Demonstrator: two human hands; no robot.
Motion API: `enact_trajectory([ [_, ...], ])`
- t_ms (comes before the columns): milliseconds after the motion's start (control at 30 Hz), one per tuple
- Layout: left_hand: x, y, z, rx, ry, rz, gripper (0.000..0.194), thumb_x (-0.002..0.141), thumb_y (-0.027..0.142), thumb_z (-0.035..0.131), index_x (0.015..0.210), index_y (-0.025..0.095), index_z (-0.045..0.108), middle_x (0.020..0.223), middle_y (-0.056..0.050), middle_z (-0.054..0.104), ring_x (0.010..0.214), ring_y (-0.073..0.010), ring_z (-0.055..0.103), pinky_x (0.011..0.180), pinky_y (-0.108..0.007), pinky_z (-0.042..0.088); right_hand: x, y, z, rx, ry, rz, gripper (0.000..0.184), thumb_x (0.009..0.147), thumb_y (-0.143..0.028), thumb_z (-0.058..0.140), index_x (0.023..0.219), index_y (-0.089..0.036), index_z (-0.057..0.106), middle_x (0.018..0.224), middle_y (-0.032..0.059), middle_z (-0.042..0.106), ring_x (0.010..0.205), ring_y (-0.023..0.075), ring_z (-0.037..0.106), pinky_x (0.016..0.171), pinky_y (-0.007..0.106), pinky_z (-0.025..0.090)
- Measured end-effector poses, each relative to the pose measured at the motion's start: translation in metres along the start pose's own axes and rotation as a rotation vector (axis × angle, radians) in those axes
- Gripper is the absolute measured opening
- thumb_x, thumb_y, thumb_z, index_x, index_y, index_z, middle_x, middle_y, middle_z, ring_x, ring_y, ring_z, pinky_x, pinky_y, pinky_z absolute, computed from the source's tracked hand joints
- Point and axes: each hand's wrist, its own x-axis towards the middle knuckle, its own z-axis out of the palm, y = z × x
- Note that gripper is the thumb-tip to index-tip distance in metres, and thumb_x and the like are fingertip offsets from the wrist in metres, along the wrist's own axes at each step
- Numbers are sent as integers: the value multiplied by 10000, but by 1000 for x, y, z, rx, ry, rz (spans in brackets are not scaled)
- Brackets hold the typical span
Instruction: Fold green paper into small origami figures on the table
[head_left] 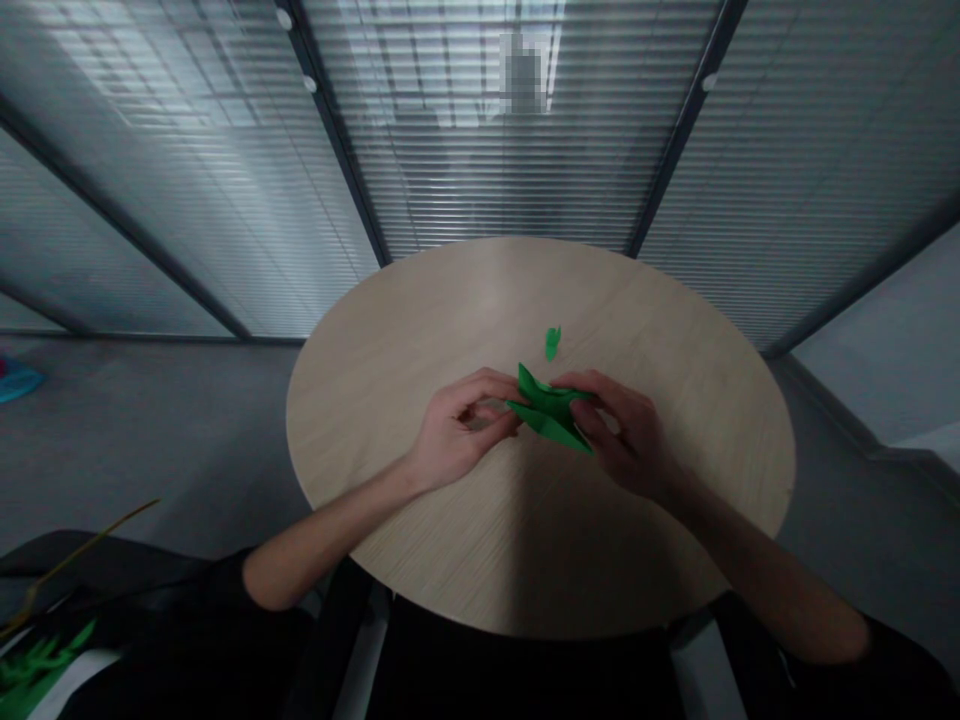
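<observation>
A folded green paper piece [551, 412] is held just above the round wooden table [450, 330], near its middle. My left hand [457, 430] pinches its left corner with fingers curled. My right hand [626, 435] grips its right side, fingers closed over the paper. A small green paper scrap [553, 342] lies on the table just beyond the hands.
Glass walls with blinds [487, 150] stand behind the table. Grey floor surrounds it. At the lower left are green paper bits [37, 665] and a thin yellowish strip [82, 550] on a dark surface. A blue object [15, 380] lies at the far left.
</observation>
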Motion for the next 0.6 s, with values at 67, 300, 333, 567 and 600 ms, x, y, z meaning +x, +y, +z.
enact_trajectory([
  [67,0,1,1,-20,5,-31,69,877,189,722,939,161,731,1043,-92,692,786,-135,697,647,-220,640,1,-1,-1,-7,-9,-3,205,1019,-233,510,1171,-246,647,991,39,715,849,168,673,786,325,551],
  [300,1,4,3,-50,17,-82,83,898,220,704,944,151,708,1004,-78,697,744,-121,693,632,-210,622,2,-4,1,66,-3,-14,122,981,-203,578,1000,-232,694,965,50,729,877,181,691,789,339,570],
  [333,2,4,3,-71,16,-96,90,905,225,698,955,149,700,968,-72,705,738,-123,696,633,-213,616,2,-4,2,118,-7,15,117,981,-208,583,977,-227,699,962,50,727,865,176,695,776,331,575],
  [567,6,-1,-5,-346,-81,-322,221,902,358,739,987,168,664,850,-29,721,688,-103,669,613,-184,534,3,-2,4,726,-105,402,156,940,-269,687,1085,-230,646,882,0,738,732,134,734,668,269,628],
  [600,6,-2,-5,-386,-91,-341,241,889,375,754,987,173,666,846,-20,713,677,-96,658,602,-176,520,3,-2,5,767,-124,425,198,923,-274,709,1102,-230,635,903,3,742,734,135,738,661,269,635],
])
